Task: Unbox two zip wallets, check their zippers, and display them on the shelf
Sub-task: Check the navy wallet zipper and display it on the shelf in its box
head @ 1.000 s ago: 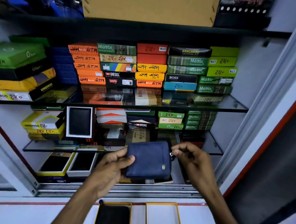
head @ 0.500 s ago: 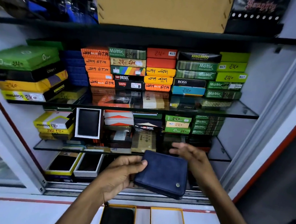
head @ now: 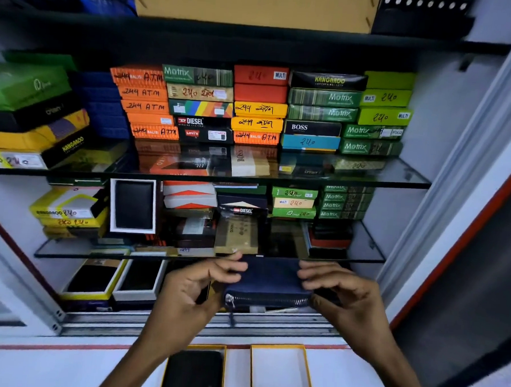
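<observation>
A dark blue zip wallet lies nearly flat between my two hands, its silver zipper edge facing me and the zipper pull hanging at its left corner. My left hand grips the wallet's left end. My right hand grips its right end. The wallet hovers just below the front edge of the lower glass shelf. On the counter below, a yellow-rimmed box holds a black wallet, and beside it stands an empty yellow-rimmed box.
The cabinet holds stacks of coloured wallet boxes on the upper glass shelf and lower shelf. A black wallet in a white box stands upright on the lower shelf. Open boxes sit at the bottom left. A sliding-door rail runs along the front.
The wallet has tipped from facing me to lying flat with its zipper edge toward me. My right hand moved from the zipper pull to gripping the right end.
</observation>
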A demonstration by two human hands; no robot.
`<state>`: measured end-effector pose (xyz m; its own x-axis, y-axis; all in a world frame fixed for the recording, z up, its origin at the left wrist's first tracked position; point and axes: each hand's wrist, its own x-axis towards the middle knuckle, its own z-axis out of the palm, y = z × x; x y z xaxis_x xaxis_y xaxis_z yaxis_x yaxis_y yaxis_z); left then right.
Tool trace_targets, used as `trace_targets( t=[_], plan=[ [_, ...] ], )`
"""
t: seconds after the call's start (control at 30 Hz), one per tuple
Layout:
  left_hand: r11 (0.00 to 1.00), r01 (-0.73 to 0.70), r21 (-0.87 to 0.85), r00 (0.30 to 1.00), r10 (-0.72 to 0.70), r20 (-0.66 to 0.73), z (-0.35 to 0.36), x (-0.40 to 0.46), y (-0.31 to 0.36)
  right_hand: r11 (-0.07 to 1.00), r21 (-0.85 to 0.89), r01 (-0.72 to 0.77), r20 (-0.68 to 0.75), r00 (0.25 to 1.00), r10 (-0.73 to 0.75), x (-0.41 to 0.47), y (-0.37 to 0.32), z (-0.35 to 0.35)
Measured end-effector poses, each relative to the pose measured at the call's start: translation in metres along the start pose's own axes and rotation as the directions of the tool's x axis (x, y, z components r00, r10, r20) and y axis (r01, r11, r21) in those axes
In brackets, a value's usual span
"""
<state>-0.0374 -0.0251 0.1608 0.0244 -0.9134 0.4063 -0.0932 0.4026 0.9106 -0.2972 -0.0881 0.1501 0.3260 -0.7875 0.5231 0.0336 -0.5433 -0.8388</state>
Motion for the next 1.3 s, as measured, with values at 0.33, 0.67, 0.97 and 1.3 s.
trace_targets(
  t=[0.33, 0.67, 0.97, 1.3],
  plan=[
    [0.902, 0.429, -0.047, 0.901, -0.431, -0.044, 0.023, -0.025, -0.049, 0.903, 0.045, -0.428, -0.073, 0.900, 0.430, -0.037, 0.038, 0.006],
    [0.625, 0.756, 0.194, 0.655, -0.723, -0.220, 0.079, -0.067, -0.158, 0.551, -0.335, -0.764, -0.225, 0.633, 0.741, -0.102, 0.124, 0.021],
    [0.460, 0.841, 0.284, 0.520, -0.834, -0.188, 0.100, -0.076, -0.183, 0.390, -0.371, -0.843, -0.296, 0.506, 0.810, -0.117, 0.158, 0.033],
    [0.780, 0.578, 0.240, 0.790, -0.462, -0.402, 0.080, -0.034, -0.089, 0.721, -0.089, -0.688, -0.351, 0.699, 0.623, -0.053, 0.056, 0.014]
  ],
)
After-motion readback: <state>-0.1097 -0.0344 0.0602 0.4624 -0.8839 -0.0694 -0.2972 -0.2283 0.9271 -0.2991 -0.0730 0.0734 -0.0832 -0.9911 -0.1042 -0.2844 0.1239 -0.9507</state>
